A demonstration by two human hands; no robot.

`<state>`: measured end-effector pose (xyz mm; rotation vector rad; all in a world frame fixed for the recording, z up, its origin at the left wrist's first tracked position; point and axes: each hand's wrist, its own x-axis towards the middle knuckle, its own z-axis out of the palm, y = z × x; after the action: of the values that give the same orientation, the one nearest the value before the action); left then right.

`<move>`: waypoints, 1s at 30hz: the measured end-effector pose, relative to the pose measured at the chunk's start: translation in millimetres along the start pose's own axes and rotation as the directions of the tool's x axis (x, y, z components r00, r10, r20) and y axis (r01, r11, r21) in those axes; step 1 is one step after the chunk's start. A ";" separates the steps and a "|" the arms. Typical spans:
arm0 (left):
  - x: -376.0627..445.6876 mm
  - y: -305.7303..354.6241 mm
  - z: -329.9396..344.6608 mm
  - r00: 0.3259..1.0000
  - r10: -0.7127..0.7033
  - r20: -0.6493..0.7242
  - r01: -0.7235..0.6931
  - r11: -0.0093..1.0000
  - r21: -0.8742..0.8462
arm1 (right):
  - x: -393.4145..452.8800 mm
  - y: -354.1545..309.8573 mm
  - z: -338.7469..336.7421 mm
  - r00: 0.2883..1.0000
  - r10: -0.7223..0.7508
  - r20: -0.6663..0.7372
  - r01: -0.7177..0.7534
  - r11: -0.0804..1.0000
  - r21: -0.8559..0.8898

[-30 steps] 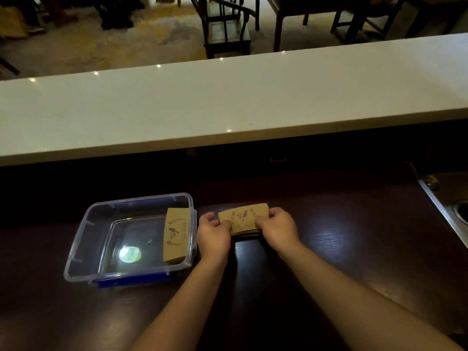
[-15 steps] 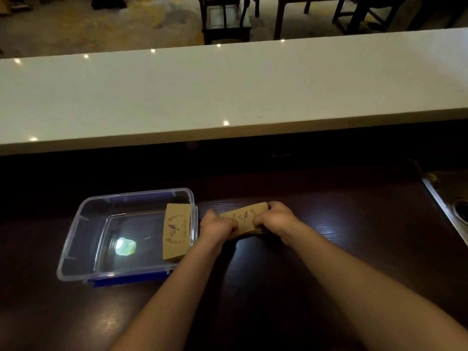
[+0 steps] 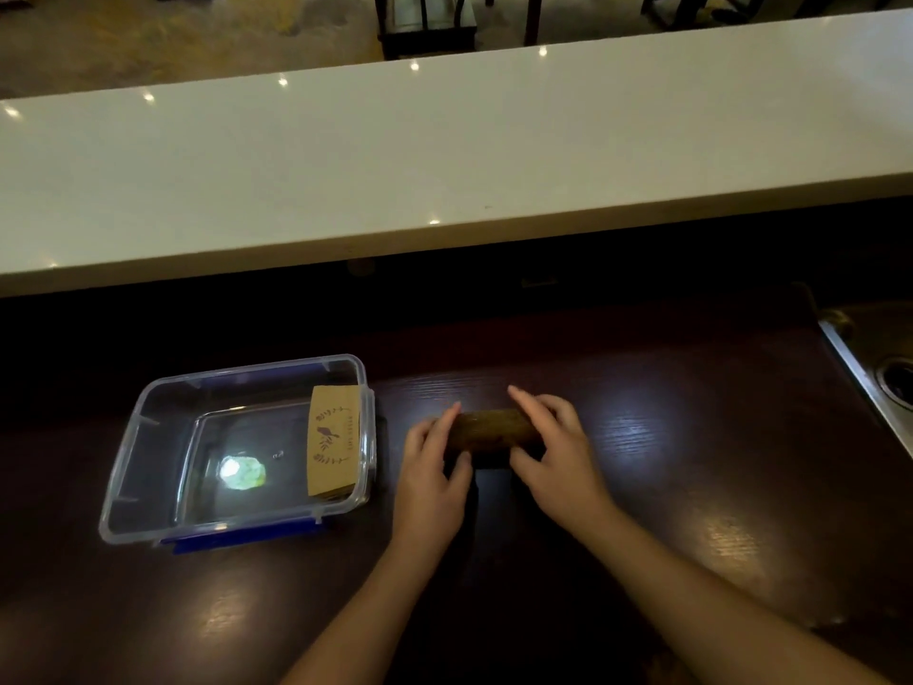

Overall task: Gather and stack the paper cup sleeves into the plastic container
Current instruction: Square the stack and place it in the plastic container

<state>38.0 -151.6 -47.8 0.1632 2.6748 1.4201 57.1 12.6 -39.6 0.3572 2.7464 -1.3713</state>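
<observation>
A clear plastic container (image 3: pixel 148 417) with a blue lid under it sits on the dark counter at the left. A stack of brown paper cup sleeves (image 3: pixel 332 440) leans against its right inner wall. To the right of the container, a second stack of brown sleeves (image 3: pixel 491 430) stands on its edge on the counter. My left hand (image 3: pixel 431 467) presses its left end and my right hand (image 3: pixel 556 454) its right end, with the fingers stretched along the stack.
A long white bar top (image 3: pixel 444 155) runs across behind the dark counter (image 3: pixel 691 487). A metal sink (image 3: pixel 884 378) lies at the right edge. Chairs stand on the floor beyond the bar.
The sleeve stack between my hands has turned from showing its printed face to standing on edge. My fingers have stretched out along it. The container has not moved.
</observation>
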 end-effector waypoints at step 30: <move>-42.5 65.9 -6.8 0.913 -0.399 0.080 0.313 0.563 -0.765 | -18.5 -26.4 -47.1 0.953 0.107 0.283 -0.301 0.228 0.926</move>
<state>81.9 -126.6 12.6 -0.5171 1.7349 2.2664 71.7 31.3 12.3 0.5573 1.2151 -2.6680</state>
